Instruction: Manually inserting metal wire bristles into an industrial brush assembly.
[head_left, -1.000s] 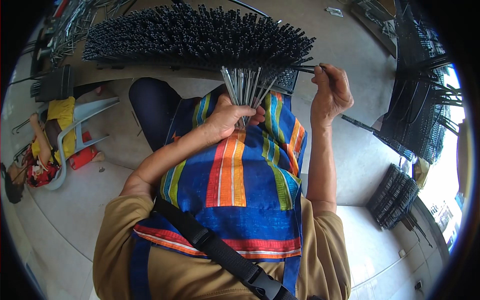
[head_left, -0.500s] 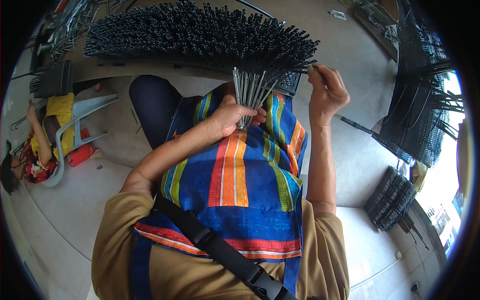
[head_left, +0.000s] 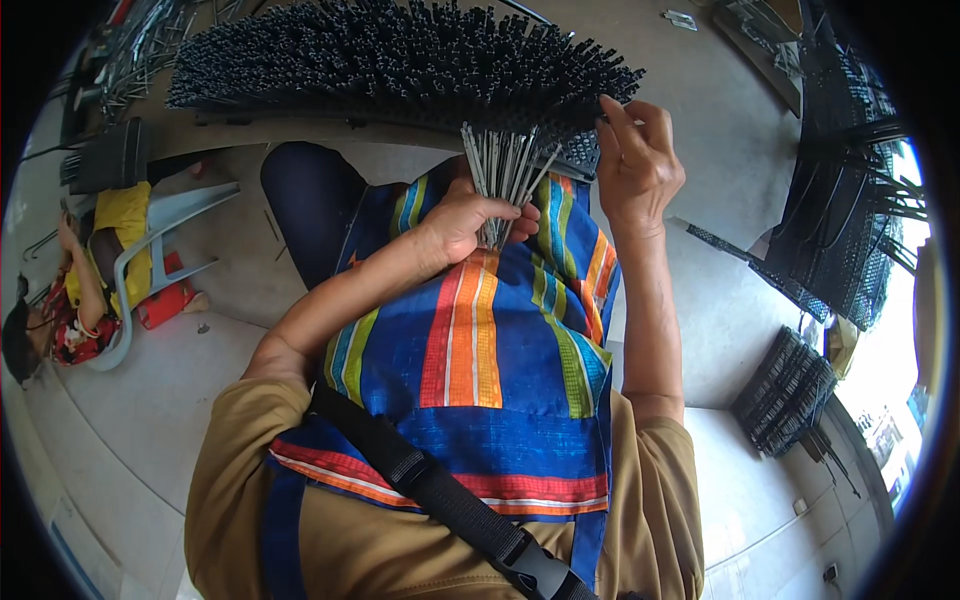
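A bundle of thin silvery metal rods (head_left: 497, 165) fans upward from my left hand (head_left: 462, 222). The thumb and fingers are wrapped round its lower end, above the striped apron (head_left: 460, 345) on my lap. Just beyond stands a long, dense block of upright black rods (head_left: 400, 60). At this block's right end is my right hand (head_left: 642, 175), with thumb and index finger bent close together beside the outermost rods. Whatever lies between those fingertips is too small to make out.
A grey table (head_left: 700, 130) bears the block. Black mesh racks (head_left: 850, 210) stand on the right, with a dark ribbed stack (head_left: 785, 390) below them. Loose metal rods (head_left: 140, 60) lie far left. A person (head_left: 85, 270) sits by a pale chair (head_left: 135, 270) at left.
My right hand has moved slightly left and up, its fingertips now against the block's right end. My left hand still grips the bundle, in nearly the same place.
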